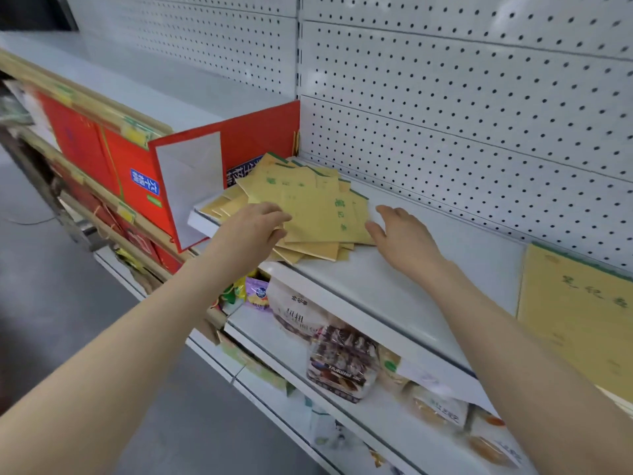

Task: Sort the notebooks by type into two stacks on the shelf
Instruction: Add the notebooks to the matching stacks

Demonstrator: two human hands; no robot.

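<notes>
White pegboard back wall (462,97) runs far and right. White metal shelf (394,279) sits in front of it. Lower shelf (260,327) below holds snack bags (339,365). Red boxes (102,156) on wood-edged racks, left. Grey floor (85,286) near left. Light flat, even.

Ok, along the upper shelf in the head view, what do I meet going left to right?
red box → left hand → notebook pile → right hand → lone notebook at the far right.
</notes>
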